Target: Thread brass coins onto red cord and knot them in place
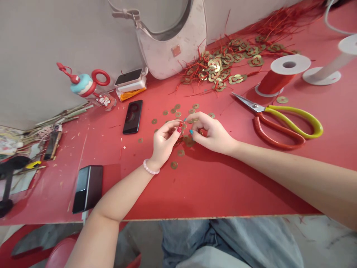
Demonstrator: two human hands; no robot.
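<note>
Red cord (181, 124) sits pinched in the left hand (164, 142) above loose coins (172, 166), seemingly untied; the right hand (211, 134) curls alongside, its grip unclear. Corded coins (216, 67) heap behind, apparently finished.

A pink beaded bracelet (151, 167) circles the left wrist (155, 162); the left thumbnail (179, 129) is red, the right thumbnail (191, 131) turquoise, the jeans (185, 238) blue.
</note>
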